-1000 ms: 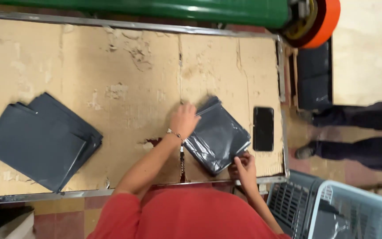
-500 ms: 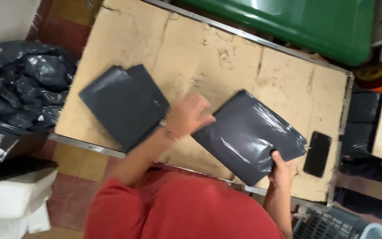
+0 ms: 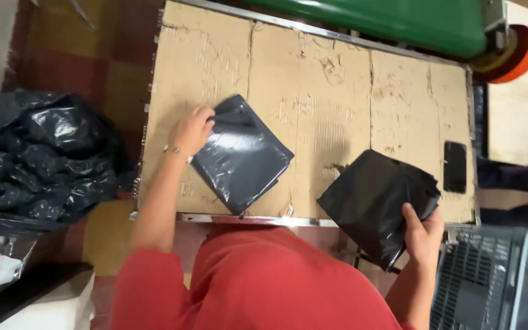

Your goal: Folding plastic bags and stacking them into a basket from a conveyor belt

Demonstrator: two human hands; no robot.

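1. The desk (image 3: 349, 79) is a metal-framed top covered with worn, scuffed brown cardboard; every place below is given relative to it.
2. The left hand (image 3: 192, 129) lies near the desk's left edge, fingers curled loosely over the upper left corner of a stack of flat dark grey plastic mailing bags (image 3: 242, 153) — touching it, though whether the fingers pinch the top bag cannot be told.
3. That stack lies flat on the left half of the desk, turned like a diamond, its lower corner close to the near metal rim.
4. The right hand (image 3: 424, 235) sits at the desk's near right corner, closed on the lower edge of a filled, crinkled dark grey plastic mailing bag (image 3: 377, 201), thumb on top.
5. This filled bag lies partly on the right half of the desk and partly hangs over the near rim.
6. A black rectangular phone (image 3: 455, 166) lies flat near the desk's right edge, just beside the filled bag — apart from it.
7. Beyond the far edge of the desk stands a green metal machine body (image 3: 398, 21), with an orange-red round roll (image 3: 520, 52) at the far right corner.
8. Left of the desk, on the tiled floor, sits a heap of shiny black plastic bags (image 3: 38, 159).
9. Right of the desk's near corner stands a grey slatted plastic basket (image 3: 478, 287).
10. The person wears a red top (image 3: 264, 287), seen below the near rim.
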